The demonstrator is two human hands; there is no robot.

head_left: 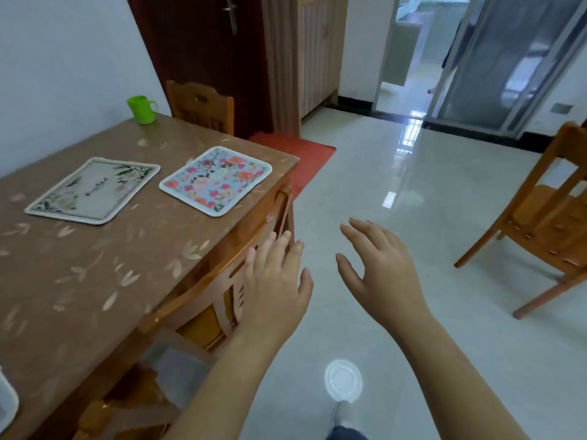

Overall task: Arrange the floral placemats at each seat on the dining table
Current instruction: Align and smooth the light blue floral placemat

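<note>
Below centre, both hands hang open and empty: the left hand (273, 281) spread over the top rail of a tucked-in chair (222, 281), the right hand (378, 274) over the floor beside it. At ten o'clock on the bench (95, 274) lie a pink-flowered placemat (216, 180) and a pale green-leaf placemat (93, 189), side by side, apart. Another mat's corner (6, 404) shows at eight o'clock. Judging by this, placing seems nearly finished; next probably means squaring mats to chairs.

Two placemats lie flat on the bench (95, 265), side by side but apart — a cream one with green leaves (92, 189) and a pale blue one with pink and orange flowers (216, 180). Both sit skewed to the bench edge. A third mat's corner (7, 404) shows at the lower left — pattern hidden.
</note>
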